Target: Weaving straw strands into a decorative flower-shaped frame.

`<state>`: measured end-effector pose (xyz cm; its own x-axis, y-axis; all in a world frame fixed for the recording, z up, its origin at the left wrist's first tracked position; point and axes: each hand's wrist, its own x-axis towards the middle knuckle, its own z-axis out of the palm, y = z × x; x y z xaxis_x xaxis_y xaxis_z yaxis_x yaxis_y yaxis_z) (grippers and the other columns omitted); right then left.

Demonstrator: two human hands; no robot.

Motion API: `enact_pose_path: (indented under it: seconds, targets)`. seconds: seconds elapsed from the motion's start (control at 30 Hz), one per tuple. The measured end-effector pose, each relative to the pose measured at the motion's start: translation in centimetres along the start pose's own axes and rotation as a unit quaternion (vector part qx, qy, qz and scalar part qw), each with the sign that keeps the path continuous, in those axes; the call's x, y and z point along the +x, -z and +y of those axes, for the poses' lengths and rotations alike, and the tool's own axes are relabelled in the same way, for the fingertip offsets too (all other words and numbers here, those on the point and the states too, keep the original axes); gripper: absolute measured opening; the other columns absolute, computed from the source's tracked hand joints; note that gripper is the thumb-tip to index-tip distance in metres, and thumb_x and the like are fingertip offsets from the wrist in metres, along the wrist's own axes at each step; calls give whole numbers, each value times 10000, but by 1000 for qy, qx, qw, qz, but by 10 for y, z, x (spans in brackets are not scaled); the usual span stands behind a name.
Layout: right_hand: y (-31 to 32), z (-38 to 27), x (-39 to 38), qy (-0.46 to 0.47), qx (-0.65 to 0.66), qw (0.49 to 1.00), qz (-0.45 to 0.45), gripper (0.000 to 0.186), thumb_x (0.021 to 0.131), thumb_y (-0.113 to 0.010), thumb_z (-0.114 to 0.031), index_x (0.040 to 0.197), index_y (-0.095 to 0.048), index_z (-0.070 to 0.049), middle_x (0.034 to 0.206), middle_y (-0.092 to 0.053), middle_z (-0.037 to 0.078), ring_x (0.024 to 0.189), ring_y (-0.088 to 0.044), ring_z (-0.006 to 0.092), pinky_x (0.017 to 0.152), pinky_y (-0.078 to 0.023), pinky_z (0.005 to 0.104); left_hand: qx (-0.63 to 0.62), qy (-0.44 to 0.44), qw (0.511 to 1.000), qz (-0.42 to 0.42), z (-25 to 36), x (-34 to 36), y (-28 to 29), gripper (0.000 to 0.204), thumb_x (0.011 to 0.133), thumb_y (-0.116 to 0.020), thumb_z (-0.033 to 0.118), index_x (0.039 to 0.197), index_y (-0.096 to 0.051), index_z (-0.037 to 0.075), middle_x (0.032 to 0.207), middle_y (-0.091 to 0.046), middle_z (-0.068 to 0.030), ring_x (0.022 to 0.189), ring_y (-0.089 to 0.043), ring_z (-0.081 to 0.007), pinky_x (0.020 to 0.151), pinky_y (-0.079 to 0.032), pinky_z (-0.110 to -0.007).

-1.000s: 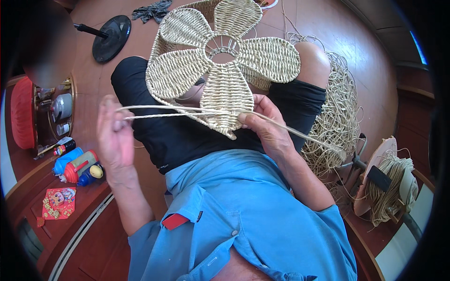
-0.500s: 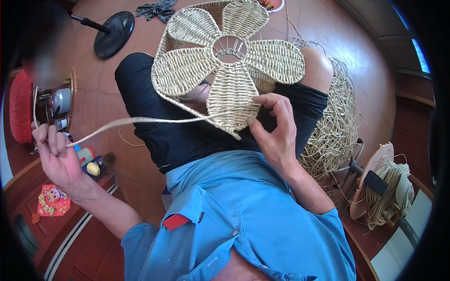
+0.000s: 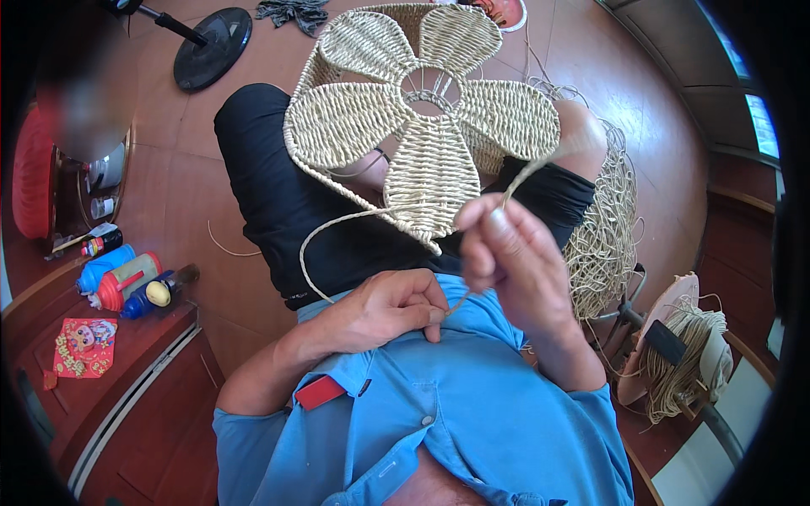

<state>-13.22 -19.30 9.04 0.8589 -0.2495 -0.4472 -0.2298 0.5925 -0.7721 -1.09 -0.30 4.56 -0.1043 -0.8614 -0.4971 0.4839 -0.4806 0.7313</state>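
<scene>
Against the shirt, the left hand (image 3: 390, 308) pinches one end of the straw cord (image 3: 337, 226); the right hand (image 3: 506, 253) above grips its other run. Beyond them rests the woven flower panel (image 3: 422, 118). The slack loop could kink or snag on the petal tip.

You work a pale, rough woven-straw flower panel (image 3: 426, 126) over a glossy reddish-brown wooden floor (image 3: 641, 101), your blue cloth shirt (image 3: 472, 413) matt.

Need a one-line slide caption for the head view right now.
Seated person's right hand pinches a pale cord from a woven flower-shaped panel on the lap, left hand against the blue shirt.
</scene>
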Motion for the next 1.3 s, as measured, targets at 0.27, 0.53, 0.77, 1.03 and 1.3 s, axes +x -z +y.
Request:
enact_pose_path:
  seconds: [0.27,0.53,0.77,1.03,1.3]
  targets:
    - [41,-43,21,252,-164,928,220,399,1232,-473,-301,1421,-659,-3,762,-466,-69,609,-367,20,531,-265,209,229,-125,965,1,11,-9,9,121,1048,-731,126,1074,-765,12,1061,-769,-81,989,-725,-210,885,-572,-358]
    - [44,-29,12,177,-450,859,168,181,1100,-685,-60,1219,-770,48,994,-697,83,932,-655,159,860,-529,288,559,-283,662,411,8,6,20,407,834,-900,120,1219,-772,86,1128,-710,-77,1030,-663,-304,907,-521,-429]
    - [33,-13,15,158,-503,841,119,171,1013,-773,-49,1178,-806,-17,970,-721,102,906,-707,178,808,-545,304,581,-271,655,399,-5,9,21,481,791,-928,111,1248,-777,110,1133,-690,-47,1027,-653,-269,899,-510,-413]
    - [30,3,22,190,-518,822,145,135,954,-851,-89,1083,-837,-49,905,-715,74,801,-696,186,737,-563,339,605,-322,602,409,-24,18,33,538,738,-958,90,1244,-787,152,1130,-672,-18,1013,-643,-258,895,-509,-397]
    - [31,23,30,201,-480,844,130,134,963,-856,-67,1087,-827,-24,894,-631,19,757,-578,92,665,-469,281,600,-323,603,415,-31,20,34,537,736,-961,101,1237,-778,153,1129,-667,-9,998,-648,-243,880,-501,-407]
